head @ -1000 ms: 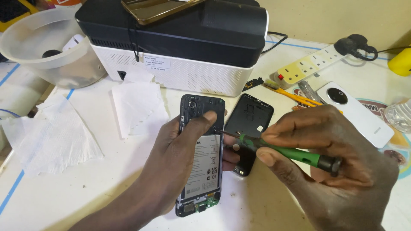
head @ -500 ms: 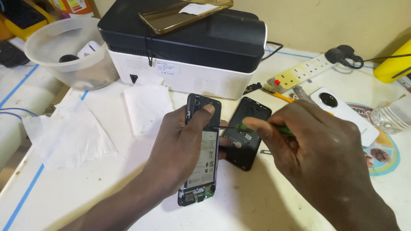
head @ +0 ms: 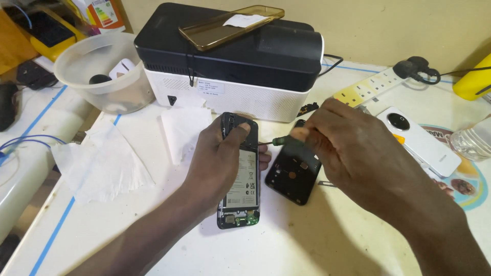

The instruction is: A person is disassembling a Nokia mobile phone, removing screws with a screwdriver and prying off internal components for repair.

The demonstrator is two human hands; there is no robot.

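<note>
Opened phone (head: 240, 179) lies mid-frame on the tabletop (head: 317, 240); my left hand (head: 220, 158) pins it flat, grip clenched round its top edge so it can't skid. Right hand (head: 353, 148) pinches the green screwdriver (head: 279, 140), tip aimed at the phone's upper right; back cover (head: 294, 174) parked just right of it

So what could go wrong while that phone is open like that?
The screwdriver tip sits right at the opened phone, so a slip could scratch the bare parts inside. The left hand only pins the phone against the table, so it might skid sideways. The black back cover lies loose under the right hand, which could knock it away.
</note>
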